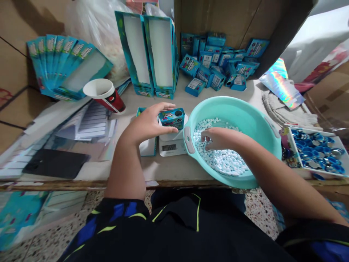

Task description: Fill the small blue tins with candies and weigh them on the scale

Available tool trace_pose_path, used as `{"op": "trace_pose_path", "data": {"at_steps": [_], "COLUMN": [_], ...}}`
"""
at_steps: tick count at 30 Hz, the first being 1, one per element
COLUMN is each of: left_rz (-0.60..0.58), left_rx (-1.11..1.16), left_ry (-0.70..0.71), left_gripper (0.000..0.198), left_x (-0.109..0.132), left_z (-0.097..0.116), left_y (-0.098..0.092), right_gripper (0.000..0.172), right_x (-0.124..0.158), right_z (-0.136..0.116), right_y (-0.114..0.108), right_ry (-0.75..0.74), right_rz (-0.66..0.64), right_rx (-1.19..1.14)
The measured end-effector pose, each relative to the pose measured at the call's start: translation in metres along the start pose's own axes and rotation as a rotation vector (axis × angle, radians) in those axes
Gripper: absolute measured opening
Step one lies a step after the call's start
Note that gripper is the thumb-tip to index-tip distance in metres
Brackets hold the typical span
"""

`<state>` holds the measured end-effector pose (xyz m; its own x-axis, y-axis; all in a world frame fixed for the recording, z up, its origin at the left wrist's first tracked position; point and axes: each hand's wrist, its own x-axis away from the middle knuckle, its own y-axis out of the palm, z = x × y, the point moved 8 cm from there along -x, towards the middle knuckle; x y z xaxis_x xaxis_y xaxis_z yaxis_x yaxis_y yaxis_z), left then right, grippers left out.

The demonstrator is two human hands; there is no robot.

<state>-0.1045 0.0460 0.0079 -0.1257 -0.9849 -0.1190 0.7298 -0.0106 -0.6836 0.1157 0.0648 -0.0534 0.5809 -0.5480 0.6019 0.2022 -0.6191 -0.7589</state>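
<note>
A person in dark clothing with yellow piping, lap cut off at the bottom edge, works at a cluttered surface [174, 169]. The left hand [148, 123] closes thumb and fingers around a small teal box [171, 118] sitting on a white digital scale [171, 145] – its readout too blurred to read. An open carton [147, 146] is mostly hidden behind that wrist. The right hand [220, 138] lies inside a turquoise basin [234, 102], fingers curled down into white pellets [226, 162]; whether it has hold of any cannot be told. A black phone [56, 163] lies at left, and a tray of blue rings [316, 151] at right runs out of frame. Farther back are a tipped paper cup [105, 94], fanned flat cartons [65, 65], upright carton stacks [152, 54], a heap of small boxes [218, 62] and a holographic bag [282, 85] – part of it covered by a cardboard flap.
</note>
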Motion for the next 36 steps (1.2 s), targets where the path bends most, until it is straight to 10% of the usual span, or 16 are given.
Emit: {"op": "trace_pose_path", "data": {"at_steps": [7,18,29,36], "left_rz": [0.075,0.511,0.444,0.477], "left_rx": [-0.049,-0.186,-0.146,0.306], "left_ry": [-0.112,-0.097,-0.017,-0.209], "left_gripper": [0.089,0.053,0.053,0.110], "left_x": [0.003,0.007,-0.011,-0.023], "left_z": [-0.008,-0.055,-0.097,-0.169], "left_y": [-0.003,-0.069,-0.050,-0.033], "right_gripper": [0.037,0.040,0.041,0.041], "right_x": [0.000,-0.004,-0.001,-0.005], "right_z": [0.001,0.004,0.000,0.002], "right_y": [0.001,0.002,0.000,0.005], "right_ry": [-0.005,0.008,0.001,0.008], "right_rz": [-0.003,-0.021,-0.011,0.002], "right_rx": [-0.006,-0.019,-0.009,-0.001]}}
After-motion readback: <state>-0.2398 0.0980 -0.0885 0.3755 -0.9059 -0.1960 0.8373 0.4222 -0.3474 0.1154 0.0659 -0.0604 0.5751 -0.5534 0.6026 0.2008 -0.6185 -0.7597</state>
